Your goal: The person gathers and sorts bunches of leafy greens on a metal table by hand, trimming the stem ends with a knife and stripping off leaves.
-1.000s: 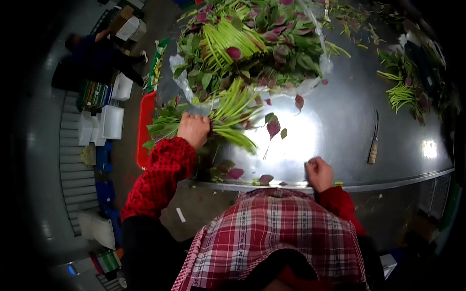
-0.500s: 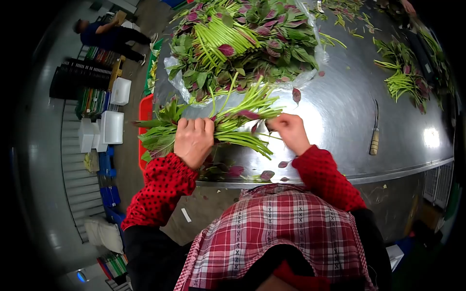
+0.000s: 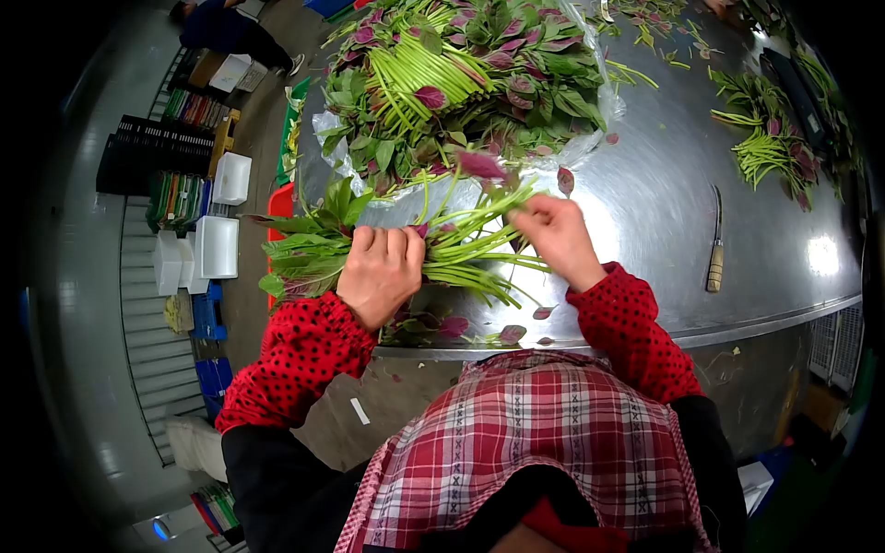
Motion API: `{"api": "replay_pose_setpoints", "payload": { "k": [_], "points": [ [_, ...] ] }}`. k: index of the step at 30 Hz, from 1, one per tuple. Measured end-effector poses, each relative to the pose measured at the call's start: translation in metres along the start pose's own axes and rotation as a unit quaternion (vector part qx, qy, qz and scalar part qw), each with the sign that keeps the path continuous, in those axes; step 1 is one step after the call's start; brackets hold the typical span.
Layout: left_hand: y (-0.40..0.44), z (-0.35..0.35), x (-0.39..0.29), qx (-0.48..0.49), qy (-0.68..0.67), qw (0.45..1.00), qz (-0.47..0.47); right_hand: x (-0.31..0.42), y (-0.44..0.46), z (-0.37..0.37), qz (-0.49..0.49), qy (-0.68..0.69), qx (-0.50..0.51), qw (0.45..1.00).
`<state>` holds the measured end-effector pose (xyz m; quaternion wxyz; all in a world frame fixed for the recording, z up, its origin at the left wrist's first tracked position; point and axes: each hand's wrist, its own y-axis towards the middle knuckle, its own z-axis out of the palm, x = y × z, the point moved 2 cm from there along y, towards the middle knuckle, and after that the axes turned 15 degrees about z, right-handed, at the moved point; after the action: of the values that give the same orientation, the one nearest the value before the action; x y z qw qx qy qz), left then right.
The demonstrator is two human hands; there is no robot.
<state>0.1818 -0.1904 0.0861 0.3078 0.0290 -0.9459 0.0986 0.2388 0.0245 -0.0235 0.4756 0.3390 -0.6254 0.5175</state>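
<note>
My left hand (image 3: 381, 275) is wrapped round a bunch of amaranth (image 3: 470, 241), its leaves out to the left and pale green stems fanning right. At the upper stem ends, my right hand (image 3: 558, 238) has its fingers curled and pressed together; what lies between them is hidden. A blurred purple leaf (image 3: 481, 166) shows above the stems. Just beyond the bunch, a large heap of amaranth (image 3: 442, 78) rests on clear plastic sheeting (image 3: 334, 135). Loose leaves (image 3: 512, 335) lie by the table's near edge.
On the steel table (image 3: 659, 217) to the right is a curved knife with a wooden handle (image 3: 715, 263). Farther right lie bunched greens (image 3: 770, 152) beside a dark device (image 3: 795, 97). A red crate (image 3: 279, 201) stands left. A person (image 3: 230, 32) is at the far left.
The left hand and bunch have shifted slightly right. My right hand has moved a little up along the stem ends. A purple leaf now shows blurred above them. The distant person has moved.
</note>
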Motion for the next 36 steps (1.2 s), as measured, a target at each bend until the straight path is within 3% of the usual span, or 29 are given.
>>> {"api": "replay_pose_setpoints", "payload": {
  "k": [1, 2, 3, 5, 6, 7, 11, 14, 16, 17, 18, 19, 20, 21, 22, 23, 24, 25, 26, 27, 29, 31, 33, 34, 35, 36],
  "points": [
    [0.0, 0.0, -0.001, 0.003, 0.005, 1.0, 0.005, 0.005, -0.001, -0.008, 0.025, -0.014, -0.031, 0.999],
    [0.003, 0.001, -0.001, -0.001, 0.005, 1.0, 0.004, 0.014, -0.007, -0.006, -0.059, -0.022, -0.053, 0.997],
    [0.005, 0.0, -0.001, -0.005, 0.01, 1.0, 0.009, 0.021, -0.01, 0.004, -0.075, -0.038, -0.045, 0.995],
    [0.01, -0.003, -0.004, -0.009, 0.012, 1.0, 0.018, 0.038, -0.015, 0.025, -0.105, -0.197, -0.027, 0.974],
    [0.013, -0.006, -0.006, -0.028, 0.015, 0.999, 0.024, 0.028, -0.007, 0.035, -0.198, -0.27, -0.058, 0.941],
    [0.015, -0.007, -0.005, -0.046, 0.019, 0.998, 0.03, 0.025, -0.002, 0.032, -0.2, -0.268, -0.06, 0.94],
    [0.0, -0.007, 0.001, -0.017, 0.014, 1.0, 0.02, 0.014, 0.012, -0.018, -0.008, -0.193, -0.146, 0.97],
    [-0.016, -0.001, 0.011, -0.028, -0.064, 0.997, -0.038, -0.012, 0.019, -0.056, 0.02, -0.26, -0.126, 0.957],
    [-0.02, -0.009, 0.017, -0.034, -0.109, 0.992, -0.062, -0.033, 0.015, -0.055, 0.057, -0.21, -0.014, 0.976],
    [-0.021, -0.012, 0.019, -0.029, -0.194, 0.976, -0.096, -0.035, 0.008, -0.048, 0.111, -0.061, 0.129, 0.983],
    [-0.019, -0.012, 0.02, -0.023, -0.279, 0.952, -0.127, -0.027, -0.001, -0.032, 0.1, 0.013, 0.151, 0.983],
    [-0.016, -0.011, 0.02, -0.023, -0.279, 0.952, -0.122, -0.029, -0.001, -0.014, 0.077, 0.104, 0.191, 0.973],
    [-0.014, -0.008, 0.017, 0.011, -0.382, 0.912, -0.148, -0.026, -0.002, 0.004, 0.037, 0.109, 0.192, 0.974],
    [-0.013, -0.005, 0.014, 0.047, -0.48, 0.859, -0.173, -0.003, -0.005, 0.018, 0.016, 0.072, 0.257, 0.964],
    [-0.008, -0.013, 0.014, 0.095, -0.55, 0.809, -0.183, -0.002, -0.005, 0.027, 0.034, 0.139, 0.272, 0.952],
    [-0.011, -0.008, 0.012, 0.097, -0.549, 0.81, -0.181, -0.004, -0.003, 0.033, 0.051, 0.204, 0.286, 0.935],
    [-0.017, 0.0, 0.008, 0.042, -0.649, 0.737, -0.186, -0.037, 0.02, 0.023, 0.085, 0.098, 0.29, 0.948],
    [-0.022, 0.003, 0.008, -0.015, -0.736, 0.65, -0.19, -0.012, 0.007, 0.009, 0.078, 0.122, 0.24, 0.96],
    [-0.025, 0.002, 0.01, 0.017, -0.806, 0.557, -0.201, -0.009, 0.004, -0.006, 0.114, 0.172, 0.216, 0.954],
    [-0.031, 0.004, 0.01, 0.018, -0.806, 0.555, -0.205, -0.013, 0.004, -0.021, 0.151, 0.222, 0.191, 0.944],
    [-0.043, 0.012, 0.006, 0.059, -0.875, 0.428, -0.217, -0.02, 0.006, -0.037, 0.195, 0.276, 0.079, 0.938],
    [-0.054, 0.027, -0.003, 0.066, -0.875, 0.431, -0.21, -0.012, -0.001, -0.037, 0.186, 0.25, 0.079, 0.947],
    [-0.052, 0.026, -0.012, 0.061, -0.894, 0.374, -0.237, 0.01, -0.012, -0.01, 0.019, 0.066, 0.065, 0.996],
    [-0.047, 0.023, -0.015, 0.045, -0.889, 0.405, -0.21, 0.015, -0.018, 0.007, -0.024, 0.023, 0.085, 0.996],
    [-0.045, 0.023, -0.018, 0.048, -0.889, 0.405, -0.209, 0.024, -0.023, 0.019, -0.074, -0.149, 0.087, 0.982],
    [-0.045, 0.024, -0.021, 0.046, -0.897, 0.389, -0.205, 0.009, -0.014, 0.026, -0.056, -0.084, 0.101, 0.99]
  ]
}}
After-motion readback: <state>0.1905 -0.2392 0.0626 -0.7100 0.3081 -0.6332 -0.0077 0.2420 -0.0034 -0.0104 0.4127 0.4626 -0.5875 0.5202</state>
